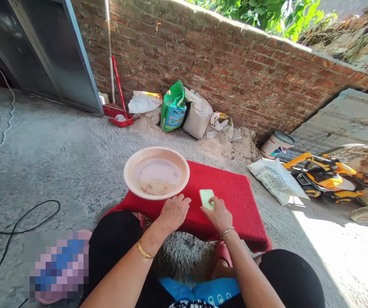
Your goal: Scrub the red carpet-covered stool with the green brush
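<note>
A red cloth (229, 182) covers a low bench in front of me, and a wide pale basin (128, 182) with cloudy water stands at its left end. Some small bits lie in the basin's near side. My left hand (176, 210) is just below the basin's near rim, over the cloth, fingers stretched out and nothing in them. To its right, my right hand (218, 213) grips a pale green rounded rectangular piece (206, 196) between thumb and fingers. What that piece is cannot be made out. It is at the cloth, close to its middle.
Behind the bench, a green sack (173, 107), a white sack (198, 113) and a red dustpan (121, 122) stand along the brick wall (203, 55). At right are a bucket (277, 144), a flat sack (275, 179) and a yellow toy excavator (331, 177). A black cable (13, 231) lies left.
</note>
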`<state>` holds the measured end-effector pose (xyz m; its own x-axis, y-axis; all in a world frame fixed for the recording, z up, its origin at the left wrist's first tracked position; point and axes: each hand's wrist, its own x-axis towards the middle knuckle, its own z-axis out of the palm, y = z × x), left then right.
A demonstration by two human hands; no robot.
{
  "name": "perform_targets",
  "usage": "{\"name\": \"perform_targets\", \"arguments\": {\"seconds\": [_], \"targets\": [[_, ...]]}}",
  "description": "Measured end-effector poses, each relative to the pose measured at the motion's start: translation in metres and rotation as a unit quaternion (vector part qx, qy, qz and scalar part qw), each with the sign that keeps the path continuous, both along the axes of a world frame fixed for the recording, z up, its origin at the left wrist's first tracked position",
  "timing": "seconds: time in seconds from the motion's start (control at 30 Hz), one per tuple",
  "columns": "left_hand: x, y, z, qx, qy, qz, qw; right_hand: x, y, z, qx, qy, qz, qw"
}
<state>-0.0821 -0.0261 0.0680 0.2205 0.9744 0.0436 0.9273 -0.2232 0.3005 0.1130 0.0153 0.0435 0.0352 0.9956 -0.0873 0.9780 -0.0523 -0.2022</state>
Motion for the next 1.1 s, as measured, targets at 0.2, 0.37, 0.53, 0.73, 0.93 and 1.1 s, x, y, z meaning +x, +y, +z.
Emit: {"name": "perform_targets", "arguments": {"seconds": [0.2,0.37,0.53,0.73,0.93,1.1], "targets": [[0.009,0.008,-0.009,0.051,-0.019,-0.002,0.999,-0.045,-0.012,-0.013,0.027,0.013,0.134,0.99],[0.017,0.01,-0.017,0.038,0.004,-0.037,0.999,0.072,0.005,-0.011,-0.023,0.003,-0.056,0.998],[0.018,0.016,-0.027,0.027,0.0,-0.029,0.999,0.173,0.005,-0.005,-0.04,-0.016,-0.235,0.971],[0.014,0.033,-0.053,0.034,-0.007,-0.028,0.999,0.125,0.019,-0.005,-0.011,0.032,-0.165,0.986],[0.012,0.043,-0.062,0.035,-0.021,-0.002,0.999,-0.005,0.052,-0.009,0.026,0.064,0.052,0.996],[0.013,0.043,-0.067,0.026,-0.006,0.043,0.999,-0.025,0.068,-0.013,0.005,0.044,0.123,0.991]]}}
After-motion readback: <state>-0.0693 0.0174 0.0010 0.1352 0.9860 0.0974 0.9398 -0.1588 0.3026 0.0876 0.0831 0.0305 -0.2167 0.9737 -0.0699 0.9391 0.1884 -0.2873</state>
